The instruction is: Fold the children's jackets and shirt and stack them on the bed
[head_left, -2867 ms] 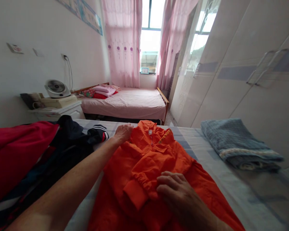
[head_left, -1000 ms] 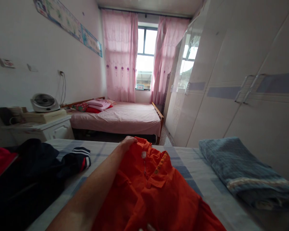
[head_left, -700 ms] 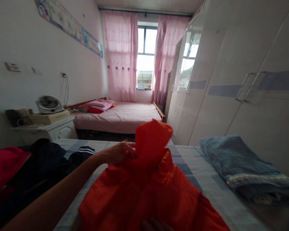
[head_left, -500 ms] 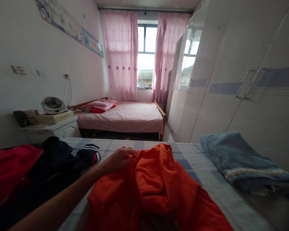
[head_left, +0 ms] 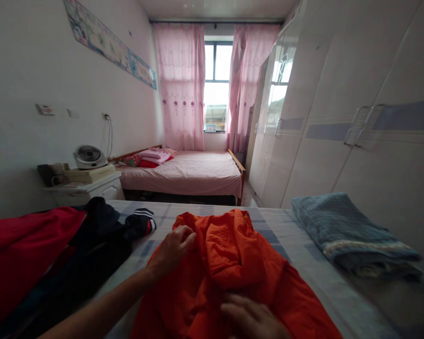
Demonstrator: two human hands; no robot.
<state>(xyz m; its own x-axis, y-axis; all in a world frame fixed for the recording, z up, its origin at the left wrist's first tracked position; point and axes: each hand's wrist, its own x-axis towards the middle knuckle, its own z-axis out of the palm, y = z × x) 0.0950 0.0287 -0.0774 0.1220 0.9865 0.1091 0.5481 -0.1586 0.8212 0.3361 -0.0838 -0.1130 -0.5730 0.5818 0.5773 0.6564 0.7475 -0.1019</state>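
Orange jacket [head_left: 229, 256] at six o'clock on the near bed [head_left: 325, 292] — left hand [head_left: 173, 249] at seven, fingers curled, grip unclear; right hand [head_left: 256, 318] over it, fingers loosely spread — wardrobe [head_left: 325, 94] closed at two.

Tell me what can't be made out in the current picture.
All in the head view:
Orange hooded jacket: hem cut off by the bottom edge.
Left hand: curled, hiding whether its grip holds fabric.
Right hand: blurred, wrist cut off by the bottom edge.
Red garment: cut off by the left edge.
Wall poster: print too small to read.
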